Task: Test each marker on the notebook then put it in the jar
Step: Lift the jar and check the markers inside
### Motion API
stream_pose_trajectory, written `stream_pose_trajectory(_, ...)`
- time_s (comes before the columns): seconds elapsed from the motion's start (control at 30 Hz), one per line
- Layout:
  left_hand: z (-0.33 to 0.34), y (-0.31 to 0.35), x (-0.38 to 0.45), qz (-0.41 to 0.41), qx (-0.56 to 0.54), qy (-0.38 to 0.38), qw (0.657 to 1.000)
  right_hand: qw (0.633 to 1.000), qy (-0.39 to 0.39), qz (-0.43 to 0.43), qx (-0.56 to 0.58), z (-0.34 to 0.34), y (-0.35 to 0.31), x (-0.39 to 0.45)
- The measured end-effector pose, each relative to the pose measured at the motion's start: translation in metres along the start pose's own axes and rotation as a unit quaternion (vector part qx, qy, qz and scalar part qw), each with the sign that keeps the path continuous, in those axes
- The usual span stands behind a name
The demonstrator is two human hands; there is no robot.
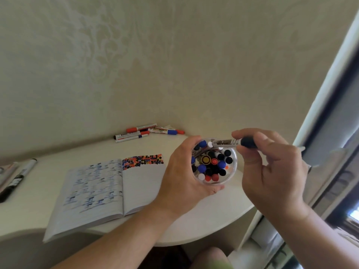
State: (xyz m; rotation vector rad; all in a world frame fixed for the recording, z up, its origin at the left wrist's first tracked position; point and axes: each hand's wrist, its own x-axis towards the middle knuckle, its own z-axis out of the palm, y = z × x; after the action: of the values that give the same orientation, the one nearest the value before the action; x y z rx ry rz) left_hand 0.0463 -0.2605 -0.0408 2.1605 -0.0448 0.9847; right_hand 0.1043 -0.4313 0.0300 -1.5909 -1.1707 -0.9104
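Note:
A clear round jar (232, 172) packed with several capped markers, blue, black, red and white ends up, is lifted above the table. My left hand (180, 171) grips it from the left side. My right hand (270, 164) pinches a white marker with a dark cap (231, 142), lying almost level over the jar's far rim, its tail end at the rim. An open notebook (108, 187) lies on the table to the left, its right page topped by a patch of coloured dots (142, 161).
Several red and blue markers (147, 132) lie at the back by the wall. Black markers (17, 177) lie at the left edge of the white round table (204, 220). A window frame (320, 133) stands to the right. A knee shows below the table.

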Motion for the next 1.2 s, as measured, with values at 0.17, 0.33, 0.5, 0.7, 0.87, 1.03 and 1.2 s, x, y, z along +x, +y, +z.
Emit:
stream_pose_trajectory(0.17, 0.010, 0.005, 0.002, -0.019, -0.001, 0.055, 0.998, 0.984, 0.036, -0.159, -0.077, 0.015, 0.016, -0.017)
stream_pose_trajectory(0.33, 0.013, 0.004, 0.006, -0.041, -0.031, 0.082, 0.995, 0.984, 0.026, -0.160, -0.073, 0.019, 0.013, -0.019)
stream_pose_trajectory(0.5, 0.010, -0.002, 0.004, -0.064, -0.044, 0.071, 0.994, 0.995, 0.029, 0.080, 0.049, 0.013, -0.003, 0.005)
stream_pose_trajectory(0.7, 0.008, -0.004, 0.002, -0.046, -0.027, 0.052, 0.997, 0.998, 0.045, 0.028, 0.038, 0.002, -0.008, 0.012)
stream_pose_trajectory(0.87, 0.009, -0.004, 0.000, -0.032, -0.030, 0.059, 0.997, 0.986, 0.039, -0.135, -0.092, 0.013, 0.006, -0.006)
stream_pose_trajectory(1.03, 0.012, 0.003, -0.004, -0.010, 0.008, 0.044, 0.999, 0.990, -0.008, -0.114, -0.085, 0.021, 0.015, -0.013)
stream_pose_trajectory(1.2, 0.009, -0.004, -0.004, -0.022, -0.009, 0.040, 0.999, 0.994, -0.030, 0.100, 0.024, 0.017, 0.003, -0.005)
